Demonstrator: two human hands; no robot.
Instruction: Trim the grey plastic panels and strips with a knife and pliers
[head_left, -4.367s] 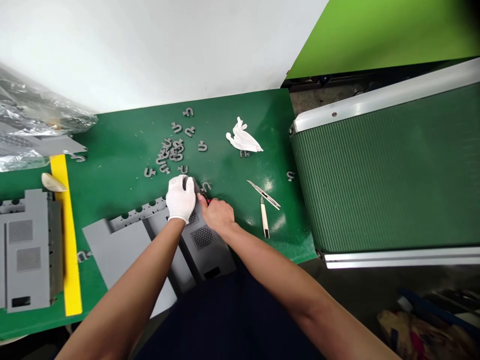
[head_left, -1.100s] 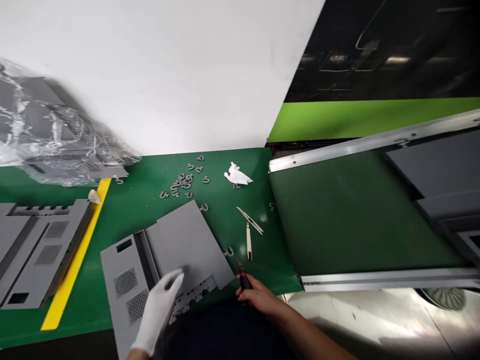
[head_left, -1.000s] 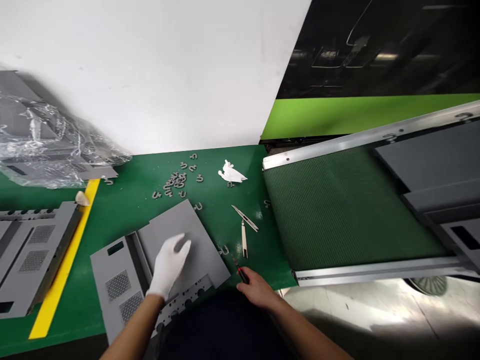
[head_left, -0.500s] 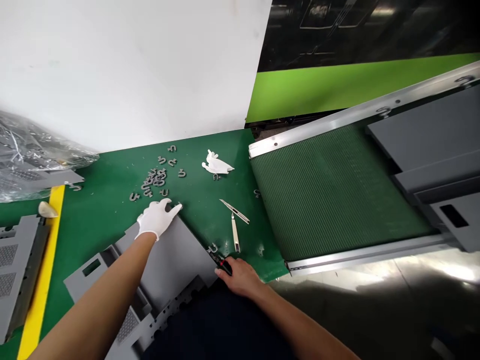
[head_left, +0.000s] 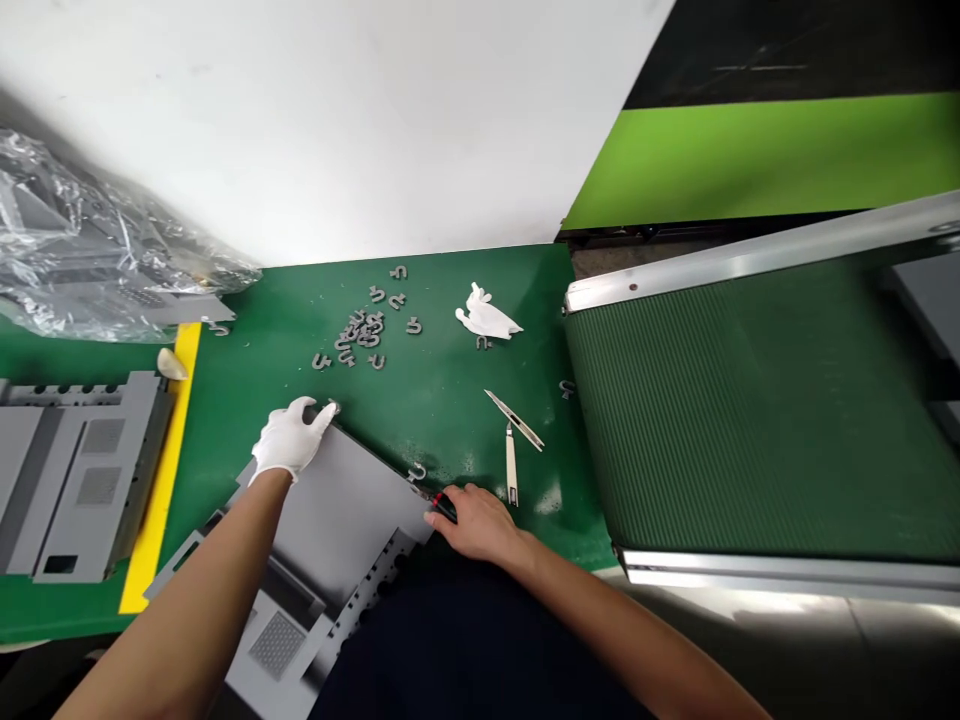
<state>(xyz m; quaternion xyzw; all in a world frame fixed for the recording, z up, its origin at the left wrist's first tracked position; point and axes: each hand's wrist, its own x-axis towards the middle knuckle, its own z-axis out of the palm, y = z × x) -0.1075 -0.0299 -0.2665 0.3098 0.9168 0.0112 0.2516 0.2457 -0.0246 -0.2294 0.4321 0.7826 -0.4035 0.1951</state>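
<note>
My left hand [head_left: 289, 440], in a white glove, grips the far corner of a grey plastic panel [head_left: 345, 490] between thumb and fingers. The panel lies slanted at the front of the green table, partly hidden by my left forearm. My bare right hand [head_left: 476, 522] is closed round pliers [head_left: 445, 506] with black and red handles. Their jaws are at the panel's right edge, beside a small grey U-shaped piece [head_left: 417, 472]; whether it is joined to the panel I cannot tell. Several loose U-shaped pieces [head_left: 364, 328] lie heaped beyond my left hand.
Two craft knives [head_left: 512, 470] and a crumpled white glove [head_left: 487, 315] lie right of the panel. A green conveyor belt [head_left: 735, 420] with metal rails stands at right. Another grey panel [head_left: 97, 470] and plastic-wrapped parts [head_left: 112, 260] are at left, by yellow tape [head_left: 161, 490].
The view has turned left, showing more of the left-hand panel. Both hands and the held panel have shifted left relative to the table's loose pieces. The pliers stay at the panel's edge.
</note>
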